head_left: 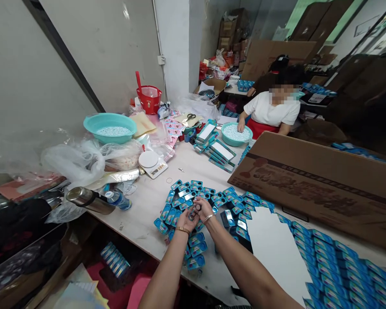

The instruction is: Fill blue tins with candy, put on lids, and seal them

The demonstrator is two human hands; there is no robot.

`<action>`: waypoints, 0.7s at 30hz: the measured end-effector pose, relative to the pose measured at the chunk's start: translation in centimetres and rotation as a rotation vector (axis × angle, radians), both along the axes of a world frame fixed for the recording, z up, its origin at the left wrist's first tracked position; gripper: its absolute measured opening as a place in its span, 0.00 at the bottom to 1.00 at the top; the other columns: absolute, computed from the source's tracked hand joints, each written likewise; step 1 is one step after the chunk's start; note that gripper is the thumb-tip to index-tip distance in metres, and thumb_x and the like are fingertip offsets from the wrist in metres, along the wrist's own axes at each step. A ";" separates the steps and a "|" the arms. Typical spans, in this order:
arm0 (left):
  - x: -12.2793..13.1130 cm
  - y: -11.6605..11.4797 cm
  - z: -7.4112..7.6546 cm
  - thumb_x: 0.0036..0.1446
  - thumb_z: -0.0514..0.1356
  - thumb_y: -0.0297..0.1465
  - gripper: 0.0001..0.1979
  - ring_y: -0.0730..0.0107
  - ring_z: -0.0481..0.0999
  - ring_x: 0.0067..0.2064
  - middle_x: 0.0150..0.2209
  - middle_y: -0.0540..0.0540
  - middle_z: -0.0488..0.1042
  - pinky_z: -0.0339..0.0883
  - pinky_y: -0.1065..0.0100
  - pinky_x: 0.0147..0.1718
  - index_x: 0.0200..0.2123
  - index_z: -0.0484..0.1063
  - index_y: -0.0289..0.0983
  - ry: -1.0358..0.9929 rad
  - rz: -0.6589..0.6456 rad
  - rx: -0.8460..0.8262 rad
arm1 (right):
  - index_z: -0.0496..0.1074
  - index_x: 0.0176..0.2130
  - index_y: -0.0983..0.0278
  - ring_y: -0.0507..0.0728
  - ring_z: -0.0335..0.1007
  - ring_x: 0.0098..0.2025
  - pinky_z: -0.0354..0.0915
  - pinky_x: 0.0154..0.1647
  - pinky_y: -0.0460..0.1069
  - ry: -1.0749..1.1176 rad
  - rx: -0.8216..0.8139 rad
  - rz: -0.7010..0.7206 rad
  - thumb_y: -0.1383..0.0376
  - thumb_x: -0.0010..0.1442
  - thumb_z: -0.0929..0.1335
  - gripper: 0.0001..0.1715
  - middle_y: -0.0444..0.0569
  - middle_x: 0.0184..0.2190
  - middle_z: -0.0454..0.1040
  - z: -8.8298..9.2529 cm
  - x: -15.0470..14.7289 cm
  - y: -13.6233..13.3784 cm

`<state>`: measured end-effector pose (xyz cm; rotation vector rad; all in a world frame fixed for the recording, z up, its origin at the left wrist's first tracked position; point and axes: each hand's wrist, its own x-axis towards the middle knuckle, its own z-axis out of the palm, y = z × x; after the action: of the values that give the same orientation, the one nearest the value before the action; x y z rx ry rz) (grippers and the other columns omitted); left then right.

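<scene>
My left hand [187,220] is turned palm up, its fingers curled around small round shiny pieces too small to name. Close beside it, my right hand [204,208] pinches a small dark round piece [198,207]. Both hands are over a cluster of small blue packs [171,216] with round openings, spread across the white table [141,227]. More blue packs [197,249] lie close to my wrists. What lies directly beneath my palms is hidden.
Rows of blue packs [337,274] and a white sheet [276,249] lie right. A cardboard box [318,184] borders them. Left are a flask [90,200], water bottle [119,200], scale [152,164] and basin [111,128]. Across, a person [272,109] reaches into another basin [236,135].
</scene>
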<state>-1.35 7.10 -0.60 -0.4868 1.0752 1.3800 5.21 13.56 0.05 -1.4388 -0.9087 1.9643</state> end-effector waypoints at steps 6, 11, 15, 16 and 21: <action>-1.2 -0.4 0.5 0.62 0.48 0.18 0.16 0.73 0.80 0.32 0.32 0.43 0.76 0.75 0.74 0.33 0.51 0.66 0.29 0.112 -0.048 -0.023 | 0.66 0.31 0.62 0.52 0.76 0.34 0.73 0.36 0.45 -0.030 -0.092 0.054 0.77 0.46 0.68 0.13 0.47 0.30 0.76 -1.0 3.4 2.0; -4.4 0.5 0.4 0.60 0.57 0.23 0.11 0.80 0.70 0.19 0.28 0.47 0.75 0.63 0.78 0.16 0.47 0.70 0.31 0.323 -0.102 -0.025 | 0.68 0.28 0.63 0.54 0.76 0.30 0.72 0.29 0.47 -0.179 0.038 0.216 0.69 0.54 0.69 0.05 0.49 0.27 0.76 -1.9 3.1 3.3; -7.2 2.6 -0.2 0.60 0.61 0.30 0.07 0.84 0.60 0.15 0.22 0.53 0.67 0.54 0.79 0.12 0.40 0.72 0.32 0.457 -0.193 -0.044 | 0.65 0.25 0.63 0.54 0.69 0.26 0.67 0.26 0.47 -0.391 0.276 0.360 0.67 0.56 0.69 0.11 0.45 0.22 0.71 -2.5 1.2 5.5; -7.7 3.3 -0.3 0.60 0.61 0.30 0.07 0.84 0.61 0.16 0.23 0.53 0.66 0.57 0.78 0.13 0.39 0.72 0.32 0.489 -0.223 -0.050 | 0.64 0.24 0.63 0.54 0.69 0.27 0.65 0.27 0.47 -0.450 0.355 0.391 0.68 0.55 0.69 0.11 0.45 0.22 0.71 -2.6 0.6 6.0; -8.8 7.1 -1.0 0.64 0.58 0.33 0.10 0.76 0.73 0.27 0.31 0.48 0.73 0.72 0.71 0.28 0.43 0.71 0.32 0.680 -0.439 -0.100 | 0.67 0.28 0.63 0.57 0.66 0.42 0.61 0.41 0.49 -0.663 0.740 0.578 0.75 0.53 0.69 0.08 0.48 0.36 0.72 -2.9 -1.7 6.9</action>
<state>-10.17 14.20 -1.60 0.1765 1.6869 1.1127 3.53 20.51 -2.84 -1.4429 -2.2594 1.1761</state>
